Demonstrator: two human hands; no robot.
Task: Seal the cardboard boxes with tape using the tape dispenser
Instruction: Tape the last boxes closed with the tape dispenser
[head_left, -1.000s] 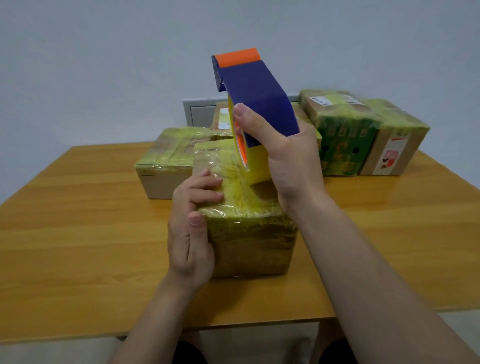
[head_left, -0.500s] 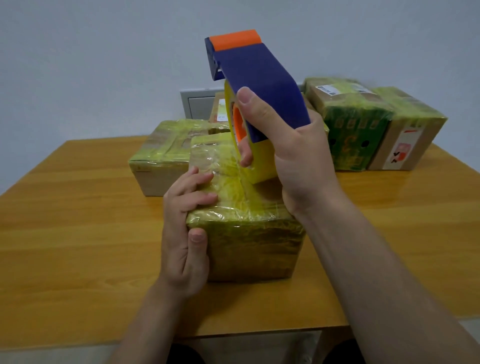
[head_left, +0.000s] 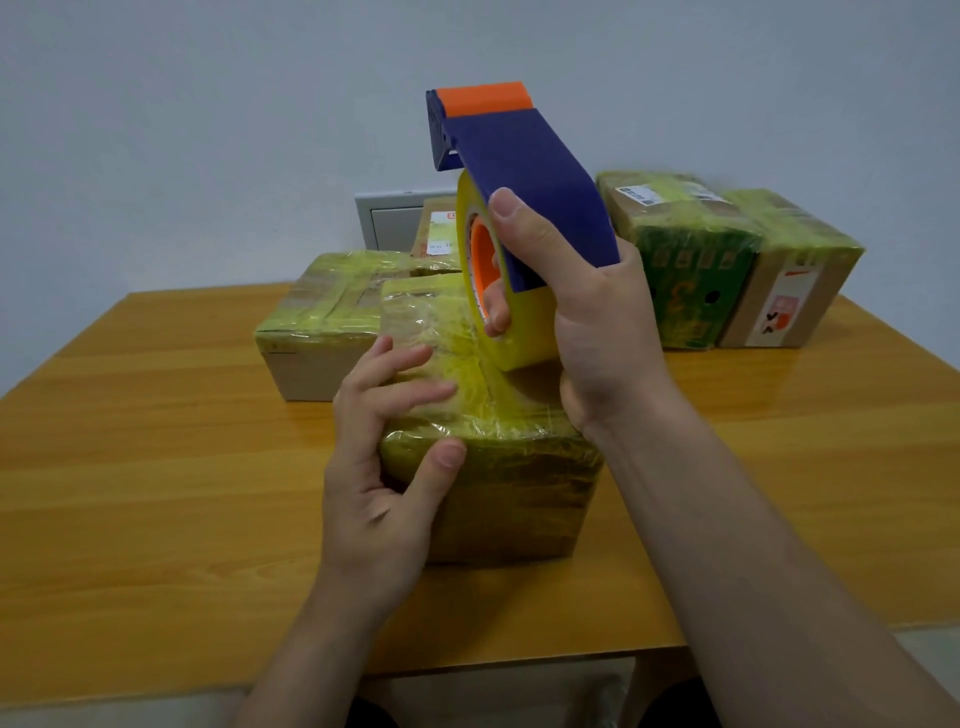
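A cardboard box (head_left: 514, 499) wrapped in yellowish tape stands on the table right in front of me. My right hand (head_left: 597, 322) grips the blue and orange tape dispenser (head_left: 524, 171) with its yellow tape roll (head_left: 524, 332) tilted upright over the box top, a strip of tape running from the roll down onto the box. My left hand (head_left: 384, 452) holds the box's near left corner, fingers spread on the top and thumb pressed on the front face.
Another taped box (head_left: 322, 332) sits behind on the left, and a green-printed box (head_left: 691, 260) with a brown one (head_left: 789, 291) beside it at the back right. A small labelled box (head_left: 439, 228) stands at the rear by a wall panel. The wooden table (head_left: 130, 467) ends near my body.
The dispenser has tipped and shifted slightly while staying over the box top. My left hand's fingers have spread and slid along the box top; the thumb has moved onto the front face.
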